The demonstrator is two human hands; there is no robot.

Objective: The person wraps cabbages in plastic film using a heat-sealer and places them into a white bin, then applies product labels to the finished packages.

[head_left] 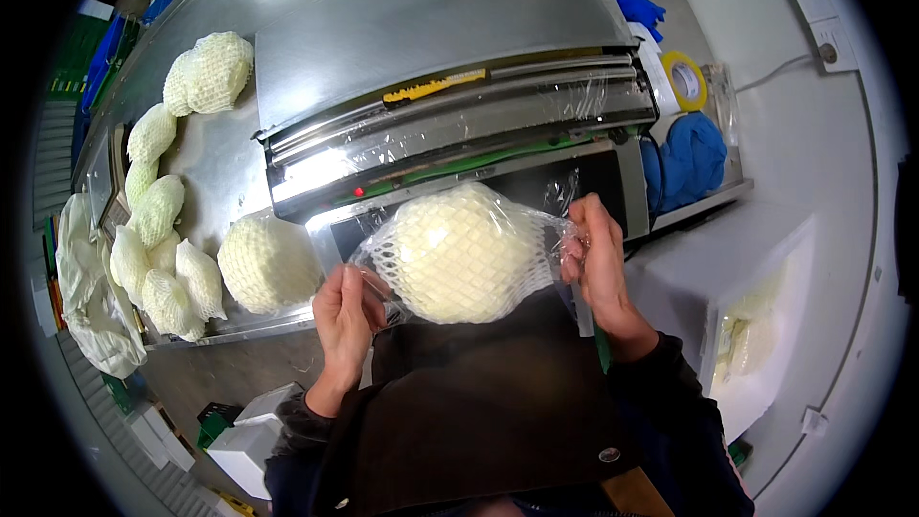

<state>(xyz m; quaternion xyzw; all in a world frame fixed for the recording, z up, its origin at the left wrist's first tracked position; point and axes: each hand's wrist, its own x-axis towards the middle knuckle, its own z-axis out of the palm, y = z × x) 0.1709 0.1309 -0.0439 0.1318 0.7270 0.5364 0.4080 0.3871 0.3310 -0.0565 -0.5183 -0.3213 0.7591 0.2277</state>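
A large rounded bundle in cream foam netting [464, 254] hangs between my hands, in front of the film-wrapping machine. Clear plastic film [538, 230] lies over it and is gathered at both sides; what the netting encloses cannot be made out. My left hand [347, 321] is closed on the film at the bundle's left end. At its right end, my right hand [601, 263] pinches the film between thumb and fingers. The wrapping machine [459, 124] has metal rollers and a yellow cutter knife [436, 86] lying across them.
Another netted bundle [268, 263] sits on the steel table [212, 165] to the left. Several smaller netted pieces [158, 215] lie beyond it. A yellow tape roll [683, 81] and crumpled blue plastic [691, 158] are at the right. White boxes [247, 450] stand low at the left.
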